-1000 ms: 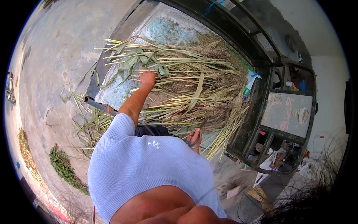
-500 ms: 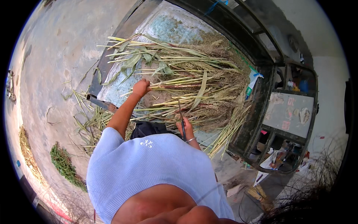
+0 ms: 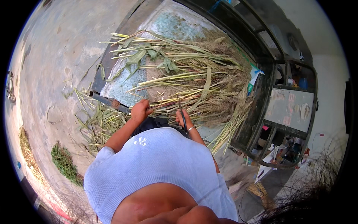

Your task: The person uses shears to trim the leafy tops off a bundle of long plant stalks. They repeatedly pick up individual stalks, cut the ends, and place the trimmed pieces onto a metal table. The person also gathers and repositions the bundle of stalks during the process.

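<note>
Stalks with bushy seed heads [image 3: 223,84], like broomcorn or sorghum, lie in a layer, cut ends to the left and heads to the right. My left hand [image 3: 140,111] is closed at the left ends of the nearest stalks [image 3: 158,109], close to my body. My right hand [image 3: 184,118] grips a slim, dark tool with a pointed blade [image 3: 179,102], its tip directed away from me over the stalks. Whether it is a knife or scissors is unclear. Short cut pieces [image 3: 159,94] lie on a bare brown patch between the stalks.
A pale blue-white sheet [image 3: 121,89] underlies the stalks within a dark frame [image 3: 108,100]. Leaf and stalk scraps [image 3: 102,125] cover the floor at left, near a green plant heap [image 3: 65,164]. A dark-framed cabinet [image 3: 291,108] stands at right.
My left hand has come back toward my body, from the middle stalks to the nearest ones. My right hand has shifted little, still gripping the dark tool.
</note>
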A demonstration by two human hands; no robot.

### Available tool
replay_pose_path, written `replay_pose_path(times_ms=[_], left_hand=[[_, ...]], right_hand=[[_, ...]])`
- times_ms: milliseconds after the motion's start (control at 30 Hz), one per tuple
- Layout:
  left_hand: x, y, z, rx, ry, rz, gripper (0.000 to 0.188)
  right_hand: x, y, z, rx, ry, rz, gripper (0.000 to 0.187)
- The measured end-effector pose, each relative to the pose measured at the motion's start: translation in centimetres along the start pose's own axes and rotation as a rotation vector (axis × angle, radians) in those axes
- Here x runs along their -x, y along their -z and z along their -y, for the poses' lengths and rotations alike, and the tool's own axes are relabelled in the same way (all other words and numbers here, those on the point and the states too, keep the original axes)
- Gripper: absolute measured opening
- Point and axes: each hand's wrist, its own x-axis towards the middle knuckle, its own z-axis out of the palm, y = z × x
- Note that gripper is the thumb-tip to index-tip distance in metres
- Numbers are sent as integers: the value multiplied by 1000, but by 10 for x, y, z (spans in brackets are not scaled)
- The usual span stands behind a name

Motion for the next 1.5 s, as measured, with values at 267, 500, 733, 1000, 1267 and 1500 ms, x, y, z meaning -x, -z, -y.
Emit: replay_pose_path(times_ms=[267,500,733,1000,1267,1500], left_hand=[[8,-11,19,178,-64,164,40],[2,-28,17,392,28,328,31],[-12,-85,23,745,190,401,26],[-6,-72,9,904,322,381,19],[-21,-63,12,734,329,385,20],[-22,-53,-8,762,338,447,22]], right_hand=[[0,-11,-18,188,264,-155,34],[3,-10,-23,356,350,-185,35],[11,-6,-21,377,382,-177,32],[6,1,-40,245,166,23,41],[7,0,-49,61,273,128,33],[17,0,-39,-17,226,230,33]])
